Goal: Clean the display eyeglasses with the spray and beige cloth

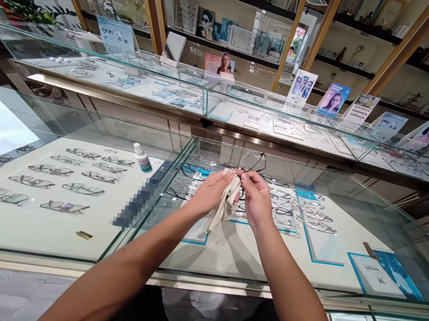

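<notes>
2 bare forearms lie nearest the camera, extending over the front display case, the landmark for all positions. Above its middle, the left hand has its fingers closed, thumb against fingertips, on a pale cloth that hangs in folds toward the glass. Beside it, the right hand pinches a pair of dark-framed eyeglasses between thumb and fingers, with little opening; the eyeglasses are held above the case's middle, partly hidden by the hands. On the case's left part stands 1 white-capped bottle; near it, 10 spectacle frames form 2 columns, and 1 brass-coloured piece lies toward the case's front edge. At the case's right part is a blue-and-white card. Beyond the case, a rear display case bears upright picture cards, backed by wood-framed shelves.
</notes>
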### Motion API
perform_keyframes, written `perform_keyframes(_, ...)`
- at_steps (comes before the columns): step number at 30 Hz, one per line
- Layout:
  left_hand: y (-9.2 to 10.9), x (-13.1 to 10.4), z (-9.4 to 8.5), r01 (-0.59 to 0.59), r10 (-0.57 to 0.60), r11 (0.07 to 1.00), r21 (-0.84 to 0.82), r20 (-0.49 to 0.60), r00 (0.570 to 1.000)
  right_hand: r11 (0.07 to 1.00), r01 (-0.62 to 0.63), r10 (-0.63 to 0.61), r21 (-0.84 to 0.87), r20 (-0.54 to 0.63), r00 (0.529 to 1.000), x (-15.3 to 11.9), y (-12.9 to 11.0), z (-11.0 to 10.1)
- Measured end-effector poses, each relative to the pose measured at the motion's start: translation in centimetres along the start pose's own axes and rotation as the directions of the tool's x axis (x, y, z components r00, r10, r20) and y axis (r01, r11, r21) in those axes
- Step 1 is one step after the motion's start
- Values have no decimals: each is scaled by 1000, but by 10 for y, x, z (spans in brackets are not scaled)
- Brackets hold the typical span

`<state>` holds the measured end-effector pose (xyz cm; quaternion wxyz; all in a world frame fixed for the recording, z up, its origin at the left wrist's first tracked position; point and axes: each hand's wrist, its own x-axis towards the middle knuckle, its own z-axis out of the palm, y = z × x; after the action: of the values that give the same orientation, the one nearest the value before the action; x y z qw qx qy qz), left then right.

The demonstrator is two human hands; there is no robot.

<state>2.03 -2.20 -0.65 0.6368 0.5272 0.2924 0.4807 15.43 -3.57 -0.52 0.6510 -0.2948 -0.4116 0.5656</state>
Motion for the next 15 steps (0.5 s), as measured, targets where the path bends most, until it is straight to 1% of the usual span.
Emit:
perform_keyframes(2, 4, 0, -3, 45, -40, 998, -53, 93, 995, 1000, -25, 25, 0, -32, 999, 2, -6, -3)
perform_keyframes(4, 7, -1, -4, 78, -60, 993, -88, 194, 979, 998, -65, 65, 9, -46, 997, 2, -10, -4)
perform_keyframes(6, 8, -2, -3, 78, -55, 993, -83, 243, 968, 996, -89, 89, 20, -39, 995, 2, -12, -4)
perform_keyframes(7, 6, -2, -2, 58, -41, 996, -70, 228, 973, 996, -88, 89, 24, -31, 996, 1, -11, -3)
perform_keyframes(8, 4, -2, 0, 27, -17, 998, -54, 180, 983, 996, -81, 82, 29, -21, 996, 1, -9, -2)
perform_keyframes(10, -1, -2, 4, -42, 43, 999, -11, 33, 999, 998, -60, 60, 30, 7, 998, -1, -5, 2)
perform_keyframes(11, -3, -2, 5, -66, 67, 998, 13, -34, 997, 998, -48, 48, 27, 21, 999, -1, -2, 3)
perform_keyframes(12, -5, -1, 7, -77, 79, 997, 30, -78, 994, 999, -38, 38, 24, 34, 999, -2, -1, 4)
perform_keyframes(13, -6, -1, 7, -73, 76, 997, 37, -95, 993, 999, -31, 30, 22, 43, 999, -2, 0, 4)
perform_keyframes(15, -6, -1, 7, -37, 37, 999, 12, -62, 997, 1000, -19, 18, 24, 38, 999, -1, -1, 3)
